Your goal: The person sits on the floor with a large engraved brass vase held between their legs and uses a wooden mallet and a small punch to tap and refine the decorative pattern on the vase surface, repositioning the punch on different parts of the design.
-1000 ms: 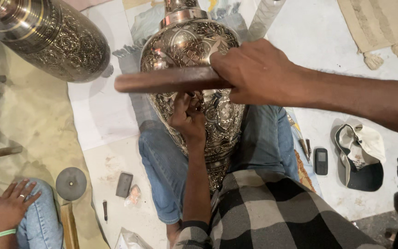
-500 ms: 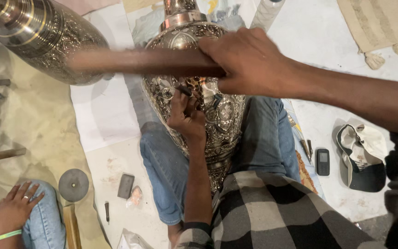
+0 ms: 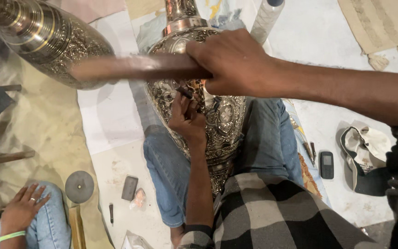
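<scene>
The right hand (image 3: 236, 62) is clenched around a dark wooden stick (image 3: 139, 67), held across the engraved metal vase (image 3: 208, 115) that lies between the person's jeans-clad legs. The left hand (image 3: 187, 117) pinches what looks like a small chisel (image 3: 184, 92) against the vase's body. Another person's hand (image 3: 21, 207) rests on a knee at lower left

Engraved metal and worn wood

A glossy, embossed metal vase (image 3: 208, 110) is seen; the stick (image 3: 134, 68) looks of smooth dark wood, the jeans (image 3: 166, 170) of matt denim cloth.
</scene>
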### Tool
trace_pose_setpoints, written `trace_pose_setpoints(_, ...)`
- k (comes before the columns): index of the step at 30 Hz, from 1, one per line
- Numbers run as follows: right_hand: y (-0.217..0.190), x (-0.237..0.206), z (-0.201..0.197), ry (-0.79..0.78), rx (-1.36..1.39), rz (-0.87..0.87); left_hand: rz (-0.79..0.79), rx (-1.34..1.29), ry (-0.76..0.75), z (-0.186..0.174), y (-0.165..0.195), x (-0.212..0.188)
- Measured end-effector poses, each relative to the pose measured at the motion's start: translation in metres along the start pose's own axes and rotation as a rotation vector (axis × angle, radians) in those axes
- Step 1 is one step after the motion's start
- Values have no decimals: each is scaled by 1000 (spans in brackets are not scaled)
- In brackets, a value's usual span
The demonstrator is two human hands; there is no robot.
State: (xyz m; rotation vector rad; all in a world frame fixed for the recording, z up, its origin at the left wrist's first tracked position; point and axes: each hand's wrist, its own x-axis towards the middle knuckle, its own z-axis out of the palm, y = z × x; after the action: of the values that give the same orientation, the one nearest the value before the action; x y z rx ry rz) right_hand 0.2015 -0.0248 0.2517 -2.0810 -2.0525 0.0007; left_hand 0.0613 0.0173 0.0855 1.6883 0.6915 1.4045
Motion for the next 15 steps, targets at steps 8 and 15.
trace_pose_setpoints(8, -4, 2, -5, -67, -80, 35, -95, -41, -6, -1, -17, -11)
trace_pose_setpoints(15, 3, -19, 8, -95, -103, 58, -70, 73, 114, -3, -19, -5)
